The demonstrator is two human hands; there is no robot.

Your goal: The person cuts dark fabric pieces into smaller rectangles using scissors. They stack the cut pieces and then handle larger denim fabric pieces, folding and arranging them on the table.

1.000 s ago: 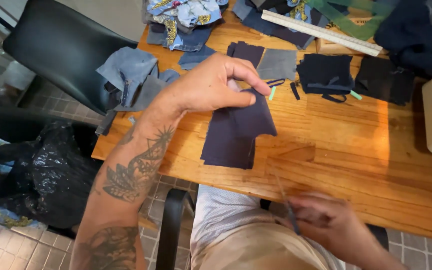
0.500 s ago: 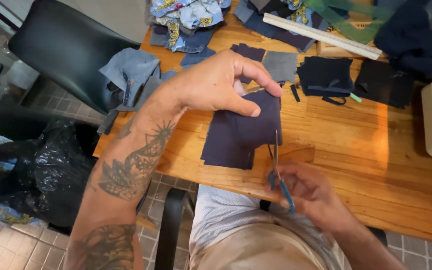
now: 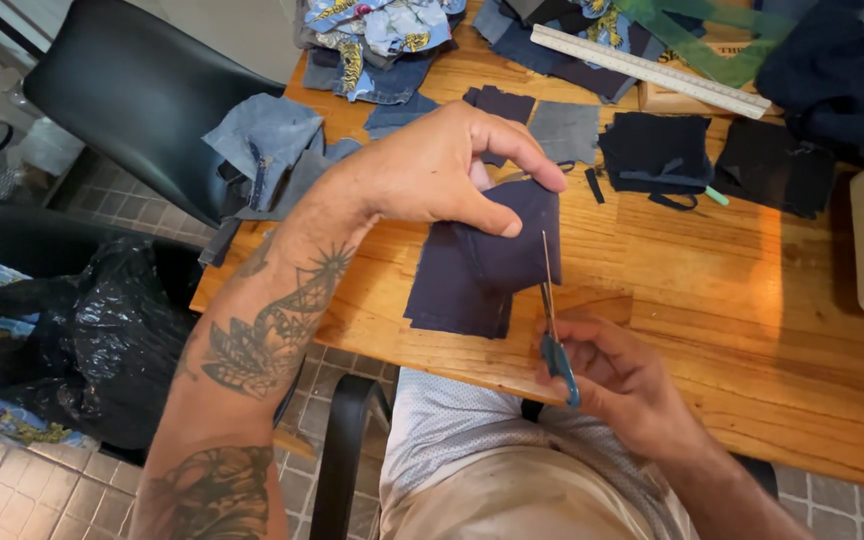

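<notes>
Your left hand pinches a dark navy fabric piece between thumb and fingers, lifting its top edge off the wooden counter. Your right hand is closed around blue-handled scissors — blades pointing up, just beside the fabric's right edge. A black plastic bag sits on the floor at left — its contents can't be made out.

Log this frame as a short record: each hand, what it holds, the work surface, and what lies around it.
left hand: pinches a dark navy fabric piece, lifting its upper edge
right hand: grips blue-handled scissors, blades pointing up beside the fabric's right edge
surface: wooden table
behind: white ruler, black fabric squares, patterned cloth pile
left side: black chair, black plastic bag
</notes>
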